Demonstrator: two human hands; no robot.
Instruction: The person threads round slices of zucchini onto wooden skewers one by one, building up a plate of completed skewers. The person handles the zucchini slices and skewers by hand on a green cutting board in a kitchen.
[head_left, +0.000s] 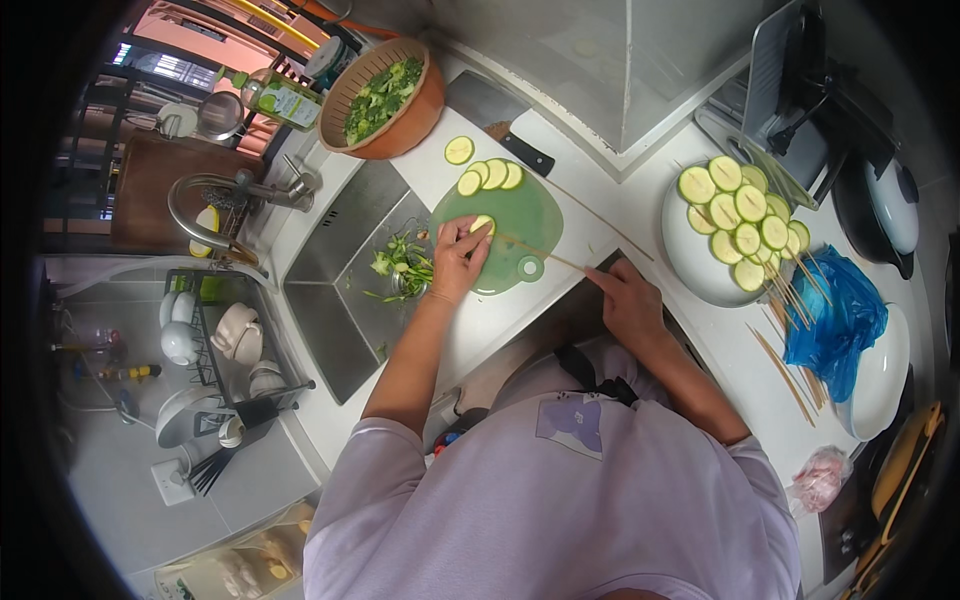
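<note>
Over the green cutting board (525, 212), my left hand (459, 255) pinches a round zucchini slice (484, 223). My right hand (631, 304) grips the near end of a bamboo skewer (553, 257), whose other end reaches the slice; the fingers hide whether its tip has gone in. Several cut zucchini slices (495, 174) overlap at the board's far edge, and one lone slice (459, 150) lies just beyond. Another bamboo skewer (600, 219) rests on the counter right of the board. Skewered zucchini slices (739, 214) are heaped on a white plate (679, 251) at the right.
A knife (527, 154) lies behind the board. An orange colander (409, 124) of broccoli stands by the sink (319, 315), which holds green trimmings (405, 266). Loose skewers (784, 375), a blue plastic bag (836, 322) and a white dish (881, 382) are at right.
</note>
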